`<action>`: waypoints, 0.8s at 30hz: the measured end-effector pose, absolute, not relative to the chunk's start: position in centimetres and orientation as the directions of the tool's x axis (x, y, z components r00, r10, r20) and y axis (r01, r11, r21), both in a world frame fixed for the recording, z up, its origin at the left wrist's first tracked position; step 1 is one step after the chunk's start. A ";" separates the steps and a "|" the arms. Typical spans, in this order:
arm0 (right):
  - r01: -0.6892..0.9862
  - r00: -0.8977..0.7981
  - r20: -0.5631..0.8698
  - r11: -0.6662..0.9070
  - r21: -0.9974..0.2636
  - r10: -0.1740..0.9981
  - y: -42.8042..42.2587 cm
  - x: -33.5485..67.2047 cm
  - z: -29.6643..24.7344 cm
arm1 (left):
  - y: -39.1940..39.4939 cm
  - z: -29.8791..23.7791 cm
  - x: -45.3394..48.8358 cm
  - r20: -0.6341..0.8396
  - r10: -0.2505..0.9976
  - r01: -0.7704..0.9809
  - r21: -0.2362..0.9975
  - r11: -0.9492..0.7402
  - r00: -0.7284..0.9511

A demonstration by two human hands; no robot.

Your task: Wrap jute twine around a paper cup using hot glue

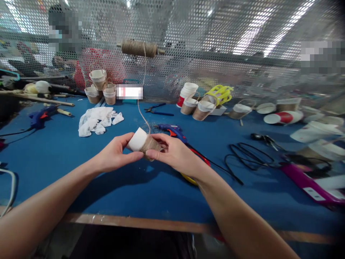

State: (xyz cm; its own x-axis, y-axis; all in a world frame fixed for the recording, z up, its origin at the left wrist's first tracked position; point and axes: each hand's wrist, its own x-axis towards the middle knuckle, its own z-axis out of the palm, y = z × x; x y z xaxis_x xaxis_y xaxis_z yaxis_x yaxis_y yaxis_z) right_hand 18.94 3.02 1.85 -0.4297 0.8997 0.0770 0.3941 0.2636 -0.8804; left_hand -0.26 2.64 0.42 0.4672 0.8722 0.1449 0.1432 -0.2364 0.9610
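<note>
Above the blue table, my left hand and my right hand hold a small white paper cup between them. The cup lies tilted on its side, and brown twine is wound around its right part. My left fingers grip the white end, while my right thumb and fingers press on the wound part. From the cup a single strand runs up to a twine spool on a rod at the mesh. Just behind my right hand lies a blue glue gun.
Twine-wrapped cups are stacked at the back left, near crumpled white tissue. Blue pliers lie behind my hands. More cups stand at the back right. A black cable and a purple power strip are on the right.
</note>
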 end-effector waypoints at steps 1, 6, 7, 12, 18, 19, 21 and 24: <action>0.422 -0.415 0.104 0.292 -0.858 0.904 3.0 18.8 1.8 | 2.7 0.4 -0.3 0.139 0.875 0.159 0.958 -0.237 0.463; 0.571 -0.421 0.271 0.485 -0.662 0.865 2.6 18.2 1.4 | 2.8 0.3 -0.1 0.096 0.902 0.164 0.970 -0.180 0.421; 0.582 -0.437 0.283 0.508 -0.635 0.854 2.6 18.1 1.4 | 2.7 0.3 0.0 0.081 0.910 0.152 0.976 -0.155 0.407; 0.503 -0.503 0.250 0.516 -0.693 0.827 2.8 18.5 1.3 | 2.5 0.2 0.6 0.017 0.944 0.119 0.991 -0.060 0.330; 0.270 -0.422 0.107 0.237 -0.933 0.900 3.8 18.2 0.9 | 1.9 0.2 1.0 0.011 0.917 0.201 0.975 -0.099 0.398; 0.258 -0.393 0.110 0.224 -0.940 0.913 3.8 18.1 0.8 | 1.8 0.2 1.0 0.008 0.912 0.212 0.972 -0.103 0.409; 0.226 -0.350 0.130 0.218 -0.949 0.928 3.9 17.8 0.6 | 1.7 0.1 1.0 0.005 0.906 0.211 0.972 -0.104 0.424; 0.166 -0.307 0.165 0.224 -0.960 0.937 3.8 17.6 0.5 | 1.7 0.0 1.1 0.008 0.903 0.193 0.976 -0.101 0.429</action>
